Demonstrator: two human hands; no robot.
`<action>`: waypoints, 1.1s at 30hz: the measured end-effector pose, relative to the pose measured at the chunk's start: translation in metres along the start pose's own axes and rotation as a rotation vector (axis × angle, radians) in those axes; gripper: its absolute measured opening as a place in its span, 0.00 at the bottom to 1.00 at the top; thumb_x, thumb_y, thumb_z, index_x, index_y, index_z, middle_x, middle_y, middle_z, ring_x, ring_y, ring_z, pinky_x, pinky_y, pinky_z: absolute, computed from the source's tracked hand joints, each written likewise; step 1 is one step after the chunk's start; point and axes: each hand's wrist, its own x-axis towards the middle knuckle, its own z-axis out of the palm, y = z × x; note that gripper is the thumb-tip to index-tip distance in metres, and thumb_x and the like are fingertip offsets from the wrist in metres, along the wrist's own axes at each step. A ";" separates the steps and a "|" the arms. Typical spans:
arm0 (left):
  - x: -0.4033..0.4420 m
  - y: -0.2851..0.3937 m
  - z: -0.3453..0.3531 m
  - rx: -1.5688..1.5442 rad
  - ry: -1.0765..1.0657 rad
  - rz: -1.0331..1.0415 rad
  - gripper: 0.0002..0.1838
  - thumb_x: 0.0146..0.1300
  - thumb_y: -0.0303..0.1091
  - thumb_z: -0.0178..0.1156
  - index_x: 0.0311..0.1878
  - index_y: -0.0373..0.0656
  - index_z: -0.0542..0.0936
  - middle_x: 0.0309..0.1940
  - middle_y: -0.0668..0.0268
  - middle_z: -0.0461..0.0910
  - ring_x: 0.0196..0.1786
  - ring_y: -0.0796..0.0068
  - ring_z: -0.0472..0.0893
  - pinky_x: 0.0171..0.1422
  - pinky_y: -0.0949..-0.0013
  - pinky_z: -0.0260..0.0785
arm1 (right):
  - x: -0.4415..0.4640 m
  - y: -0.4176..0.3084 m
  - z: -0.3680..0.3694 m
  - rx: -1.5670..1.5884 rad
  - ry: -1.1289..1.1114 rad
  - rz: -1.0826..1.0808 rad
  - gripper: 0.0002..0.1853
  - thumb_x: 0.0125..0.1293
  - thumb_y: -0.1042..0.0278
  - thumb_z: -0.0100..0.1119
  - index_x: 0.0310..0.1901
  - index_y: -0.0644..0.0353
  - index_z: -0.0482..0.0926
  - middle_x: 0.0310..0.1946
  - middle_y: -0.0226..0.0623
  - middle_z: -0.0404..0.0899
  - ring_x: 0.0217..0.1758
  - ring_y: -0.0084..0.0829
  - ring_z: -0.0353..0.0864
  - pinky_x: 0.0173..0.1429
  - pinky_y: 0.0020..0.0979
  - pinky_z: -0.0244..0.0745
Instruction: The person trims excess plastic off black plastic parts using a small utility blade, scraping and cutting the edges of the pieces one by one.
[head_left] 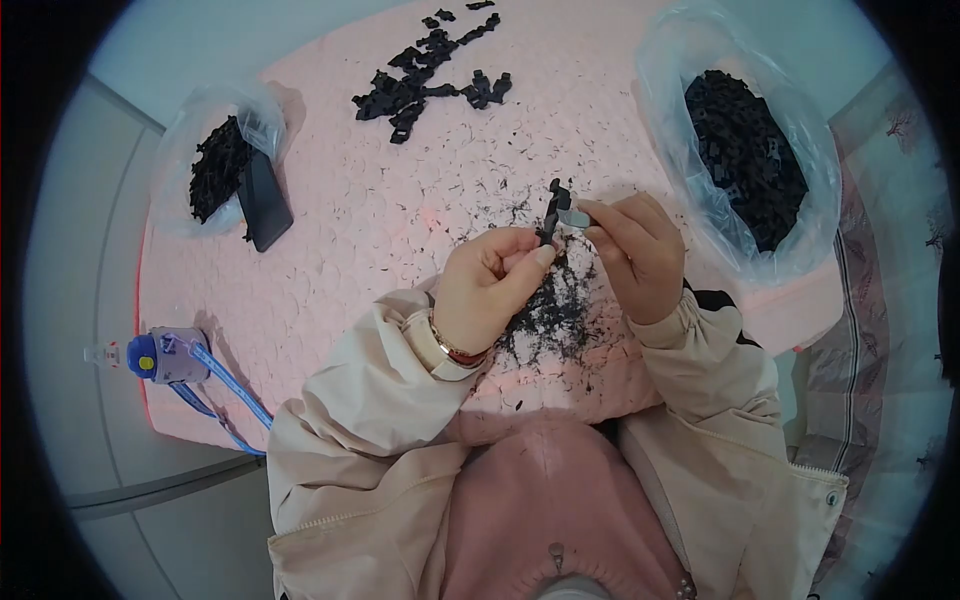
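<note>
My left hand (488, 288) is closed, pinching a small black molded part (553, 205) between thumb and fingers so that it points away from me. Pressed near the side of this part is a small grey blade-like piece (574, 217), gripped in the fingertips of my right hand (642, 255). Its exact kind is too small to make out. Below and around both hands, black trimmings (560, 315) lie scattered over the pink quilted cover (340, 200).
A loose pile of joined black parts (405, 92) lies at the back. Clear plastic bags of black parts stand at right (660, 120) and left (180, 140). A flat dark slab (268, 205) leans at the left bag. A strapped bottle (178, 355) is at the left edge.
</note>
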 end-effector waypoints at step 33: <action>0.002 -0.004 -0.001 0.144 0.089 0.032 0.06 0.56 0.27 0.54 0.32 0.33 0.74 0.14 0.79 0.65 0.18 0.93 0.58 0.20 0.84 0.48 | -0.007 -0.001 0.004 0.260 -0.053 0.216 0.08 0.52 0.75 0.55 0.36 0.62 0.77 0.19 0.32 0.68 0.23 0.26 0.67 0.27 0.25 0.62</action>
